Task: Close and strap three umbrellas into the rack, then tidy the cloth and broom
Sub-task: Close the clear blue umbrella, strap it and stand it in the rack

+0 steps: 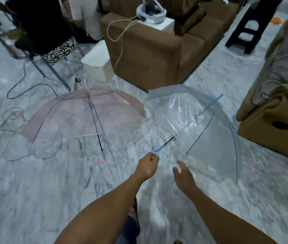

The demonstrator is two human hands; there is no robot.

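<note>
Two open see-through umbrellas lie on the marble floor. The pink-trimmed umbrella (79, 117) is on the left, its pink hook handle (101, 160) pointing toward me. On the right lies the blue-trimmed umbrella (201, 124), with its blue hook handle (155, 148) just beyond my left hand (147, 166). That hand is curled, its fingers close to the blue handle but apart from it. My right hand (182, 175) hovers open beside it, near the blue umbrella's rim. No third umbrella, rack, cloth or broom shows in view.
A brown sofa (150, 55) stands behind the umbrellas, a white box (97, 66) at its left corner. Cables (25, 88) trail over the floor at left under metal stand legs. A cardboard box (272, 124) under a brown cloth sits at right; a black stool (250, 29) far right.
</note>
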